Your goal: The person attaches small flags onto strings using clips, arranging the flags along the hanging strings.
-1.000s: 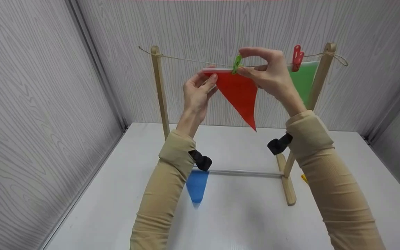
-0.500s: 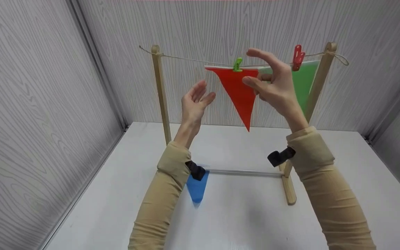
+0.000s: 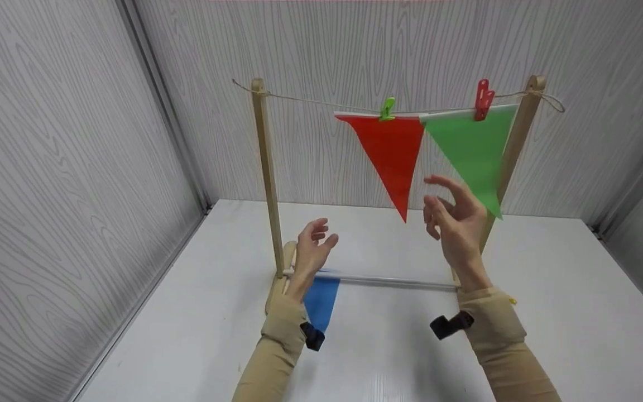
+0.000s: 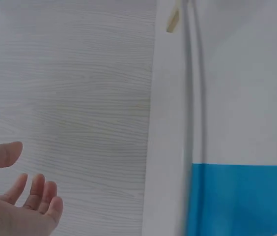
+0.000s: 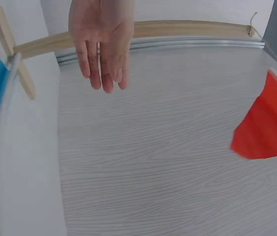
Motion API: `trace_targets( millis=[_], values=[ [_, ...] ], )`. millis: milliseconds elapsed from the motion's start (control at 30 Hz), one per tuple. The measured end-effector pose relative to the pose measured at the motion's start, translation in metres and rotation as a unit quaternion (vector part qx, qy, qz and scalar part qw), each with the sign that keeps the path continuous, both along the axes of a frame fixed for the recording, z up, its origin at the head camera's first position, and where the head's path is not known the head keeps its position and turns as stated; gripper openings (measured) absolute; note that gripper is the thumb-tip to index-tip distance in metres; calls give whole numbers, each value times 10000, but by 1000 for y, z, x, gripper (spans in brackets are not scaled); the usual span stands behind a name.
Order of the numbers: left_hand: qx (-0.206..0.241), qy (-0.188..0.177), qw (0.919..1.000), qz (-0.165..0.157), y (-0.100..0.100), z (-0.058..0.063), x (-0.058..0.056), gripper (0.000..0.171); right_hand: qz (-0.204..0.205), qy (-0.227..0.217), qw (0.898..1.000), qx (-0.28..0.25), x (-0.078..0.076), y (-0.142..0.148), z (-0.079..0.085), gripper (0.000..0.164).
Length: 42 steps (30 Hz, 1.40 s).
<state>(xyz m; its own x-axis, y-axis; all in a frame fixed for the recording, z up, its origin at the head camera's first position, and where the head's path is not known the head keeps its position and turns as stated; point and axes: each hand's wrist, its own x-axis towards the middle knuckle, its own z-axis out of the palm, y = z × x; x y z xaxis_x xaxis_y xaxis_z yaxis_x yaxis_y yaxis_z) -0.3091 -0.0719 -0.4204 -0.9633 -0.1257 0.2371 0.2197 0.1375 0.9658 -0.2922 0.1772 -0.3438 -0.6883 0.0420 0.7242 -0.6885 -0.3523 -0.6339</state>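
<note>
A red triangular pennant (image 3: 391,151) hangs from a string, held by a green clothespin (image 3: 387,109). To its right a green pennant (image 3: 475,145) hangs under a red clothespin (image 3: 483,100). My left hand (image 3: 314,245) hovers empty above the crossbar, fingers loosely bent, close to a blue pennant (image 3: 322,301) at the table. Below the green pennant my right hand (image 3: 460,226) is in the air, holding nothing, its fingers relaxed and apart. In the right wrist view the left hand (image 5: 101,44) shows with its fingers extended.
A wooden left post (image 3: 268,178) and right post (image 3: 517,139) carry the string (image 3: 310,101). A pale crossbar (image 3: 394,281) joins them low down. Something small and yellow (image 3: 513,301) lies partly behind the right sleeve. A white wood-grain wall stands behind.
Both hands have let go and moved down, the left from the red pennant's corner, the right from the green clothespin. The red pennant now hangs by that clothespin.
</note>
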Motion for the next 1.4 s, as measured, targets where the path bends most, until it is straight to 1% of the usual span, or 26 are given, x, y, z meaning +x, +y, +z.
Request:
trace_targets(
  millis=[100, 167, 233, 300, 400, 500, 567, 667, 733, 767, 900, 1033, 1100, 1167, 1300, 1400],
  values=[
    [-515, -42, 9984, 217, -4, -19, 9, 44, 88, -384, 9991, -126, 5, 6, -34, 29],
    [-820, -129, 9961, 296, -6, -30, 14, 44, 41, -622, 9980, -97, 7, 12, -53, 29],
    [-1100, -273, 9932, 264, -8, -40, 19, 47, -144, -972, 9951, -75, 10, 20, -70, 28],
    [-1324, -498, 9898, 157, -11, -49, 22, 49, -343, -1382, 9898, -97, 14, 29, -83, 27],
    [-1558, -855, 9840, -121, -15, -58, 27, 53, -546, -2029, 9773, -278, 19, 43, -99, 28],
    [-1764, -1177, 9764, -416, -18, -64, 30, 55, -679, -2463, 9661, -373, 24, 57, -111, 31],
    [-1953, -1349, 9696, -592, -20, -67, 32, 57, -714, -2682, 9599, -391, 27, 67, -118, 34],
    [-2275, -1563, 9580, -778, -22, -72, 34, 61, -795, -2921, 9524, -350, 31, 82, -126, 33],
    [-2378, -1654, 9525, -935, -24, -74, 35, 63, -799, -3049, 9483, -366, 33, 92, -131, 32],
    [-2412, -1695, 9500, -1035, -25, -75, 35, 65, -819, -3103, 9463, -396, 34, 97, -133, 30],
    [-2268, -1870, 9433, -1541, -29, -78, 36, 73, -949, -3331, 9361, -613, 37, 116, -141, 24],
    [-2174, -1920, 9367, -1962, -33, -83, 38, 81, -1098, -3735, 9175, -819, 40, 131, -149, 23],
    [-2177, -1917, 9342, -2076, -35, -85, 39, 84, -1120, -3951, 9073, -909, 41, 137, -152, 23],
    [-2087, -1966, 9335, -2152, -36, -87, 40, 85, -1113, -4115, 8989, -1016, 43, 142, -155, 23],
    [-1783, -2151, 9327, -2279, -39, -90, 41, 83, -1059, -4340, 8856, -1274, 45, 150, -161, 26],
    [-1535, -2323, 9325, -2300, -42, -92, 41, 81, -1124, -4470, 8759, -1428, 46, 153, -164, 28]
  ],
)
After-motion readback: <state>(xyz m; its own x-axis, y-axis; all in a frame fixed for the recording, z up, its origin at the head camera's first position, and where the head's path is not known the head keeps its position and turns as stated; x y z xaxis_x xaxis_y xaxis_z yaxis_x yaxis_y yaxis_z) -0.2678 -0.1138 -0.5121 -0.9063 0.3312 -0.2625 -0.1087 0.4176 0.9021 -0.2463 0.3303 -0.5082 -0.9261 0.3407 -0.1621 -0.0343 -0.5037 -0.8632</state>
